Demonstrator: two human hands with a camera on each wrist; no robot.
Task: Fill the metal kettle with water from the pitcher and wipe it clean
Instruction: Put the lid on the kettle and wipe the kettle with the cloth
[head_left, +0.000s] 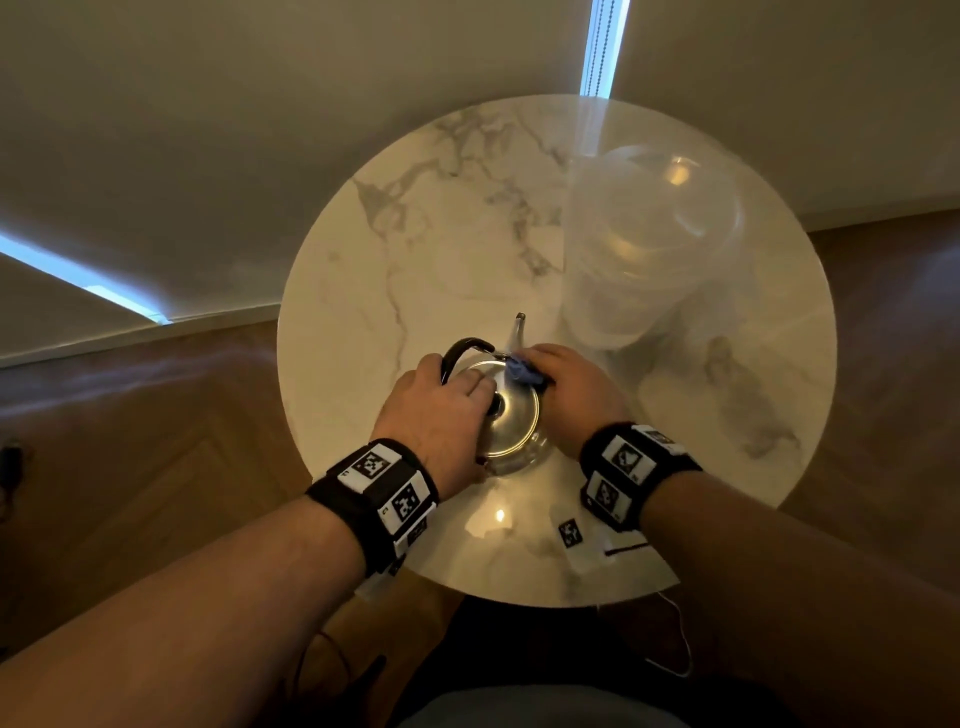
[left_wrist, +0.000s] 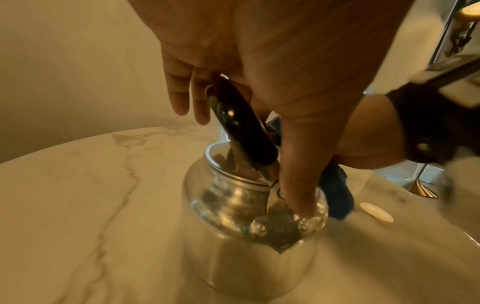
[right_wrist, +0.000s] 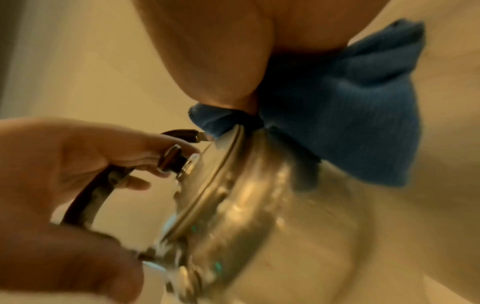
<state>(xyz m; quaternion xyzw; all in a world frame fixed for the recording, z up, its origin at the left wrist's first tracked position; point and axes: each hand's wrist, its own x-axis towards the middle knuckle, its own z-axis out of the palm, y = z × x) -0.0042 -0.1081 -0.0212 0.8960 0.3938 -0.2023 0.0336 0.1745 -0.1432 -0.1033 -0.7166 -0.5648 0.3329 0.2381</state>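
Note:
A shiny metal kettle (head_left: 514, 423) (left_wrist: 246, 236) (right_wrist: 259, 226) stands on the near middle of the round marble table (head_left: 415, 234), its spout (head_left: 517, 330) pointing away from me. My left hand (head_left: 452, 395) lies over its black handle (head_left: 465, 348) (left_wrist: 241, 125). The fingers are curled round the handle by the lid knob (right_wrist: 171, 158) and the thumb presses on the kettle's shoulder. My right hand (head_left: 566, 379) grips a bunched blue cloth (head_left: 522, 370) (right_wrist: 350, 102) and presses it on the lid's rim near the spout. A clear plastic pitcher (head_left: 649, 244) stands behind, to the right.
A small black-and-white tag card (head_left: 569, 532) lies near the table's front edge. Wooden floor surrounds the table, with walls close behind it. A gold-coloured stand base (left_wrist: 420, 189) shows beyond the table in the left wrist view.

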